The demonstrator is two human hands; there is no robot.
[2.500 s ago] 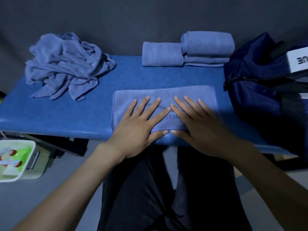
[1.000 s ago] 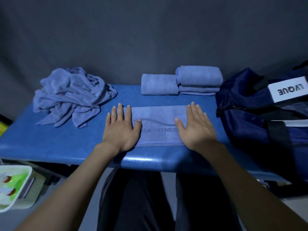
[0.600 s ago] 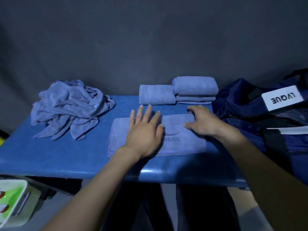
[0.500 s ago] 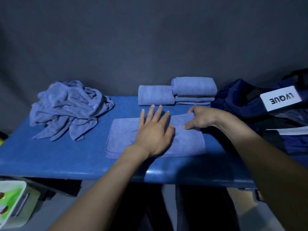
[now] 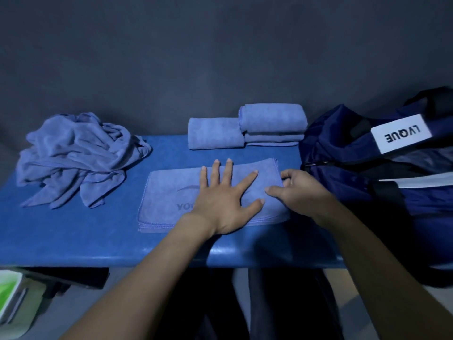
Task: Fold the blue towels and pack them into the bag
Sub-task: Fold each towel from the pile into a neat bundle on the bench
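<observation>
Presently, head view, sole view on record.

Item 1: part-folded blue towel (image 5: 166,192), lying flat at centre frame on the blue table (image 5: 61,231). Long axis runs left to right across the frame; stacked hemmed edges face the lower frame. Printed lettering reads "YO", the remainder hidden under the left hand (image 5: 225,200).

Item 2: left hand, pressed flat on the towel's middle, fingers straight and spread toward the upper frame.

Item 3: right hand (image 5: 301,190), at the towel's right end; fingers curled over the far edge and thumb on top, pinching the cloth.

Item 4: three folded towels (image 5: 245,128), upper centre at the table's far edge, long axes left to right; two stacked on the right, one single touching them on the left.

Item 5: heap of unfolded towels (image 5: 76,153), centre left, crumpled; count cannot be told.

Item 6: navy bag (image 5: 367,173), right of frame, cut off by the frame edge, white label reading "LVQUE" upside down.

Item 7: green-and-white container (image 5: 9,295), lower left, cropped, contents unclear.
</observation>
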